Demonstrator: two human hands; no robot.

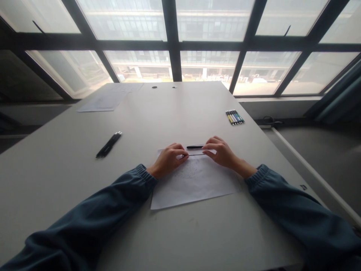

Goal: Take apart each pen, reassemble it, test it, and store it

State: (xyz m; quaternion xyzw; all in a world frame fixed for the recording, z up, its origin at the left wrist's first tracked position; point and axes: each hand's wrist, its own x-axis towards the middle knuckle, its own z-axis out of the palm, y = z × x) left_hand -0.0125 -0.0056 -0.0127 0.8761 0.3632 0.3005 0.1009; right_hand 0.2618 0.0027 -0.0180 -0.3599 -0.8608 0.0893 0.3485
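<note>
Over the upper part of a white sheet of paper (194,188), my left hand (170,156) and my right hand (221,152) face each other. A thin dark rod (195,154), slim like a pen refill, stretches level between them. My left fingers pinch one end of it, and my right thumb and fingers close on the other. Just behind it a black pen barrel (194,146) lies crosswise, its right end partly hidden by my right fingers. Faint pencil-like marks show on the sheet beside my left hand.
Several black pens (108,145) lie together on the white table (158,116) at the left. A row of coloured pens or leads (234,117) is at the right edge. More paper (104,98) lies at the far left, and two small round dark pieces (154,87) sit near the far edge.
</note>
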